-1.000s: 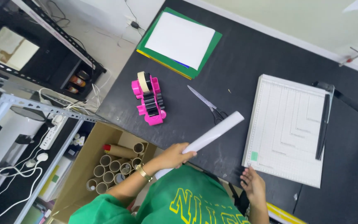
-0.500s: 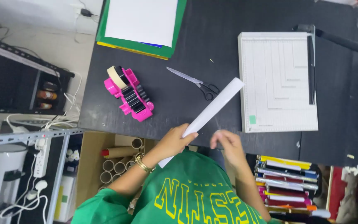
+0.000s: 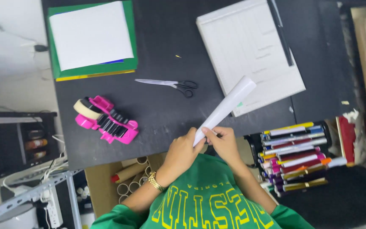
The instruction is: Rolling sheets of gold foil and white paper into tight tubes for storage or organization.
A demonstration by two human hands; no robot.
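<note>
At the near edge of the black table [image 3: 166, 38], both hands now meet on the lower end of the rolled white paper tube [image 3: 225, 108]. 1 second ago only the left hand [image 3: 185, 150] held it, while the right hand [image 3: 224, 144] hung low beside the body; half a second ago the right hand was rising toward the roll, and now its fingers are curled around the tube's end next to the left, so the roll is gripped by 2 hands where it was gripped by 1. To my eye this means the paper is now steadied well enough for the end to be tightened or adjusted. The view has also swung, so the table things sit differently in the picture, though they seem not to have moved on the table.

The tube is a long, slim white roll, tilted up and to the right, with its far end lying over the near corner of the white paper trimmer [image 3: 250, 55]. It looks evenly wound, and whether its edge is fastened I cannot tell.

Black-handled scissors [image 3: 170, 85] lie just beyond the hands, a pink tape dispenser [image 3: 106, 118] sits to the left, and a white sheet on a green board [image 3: 92, 38] lies at the far left corner
</note>
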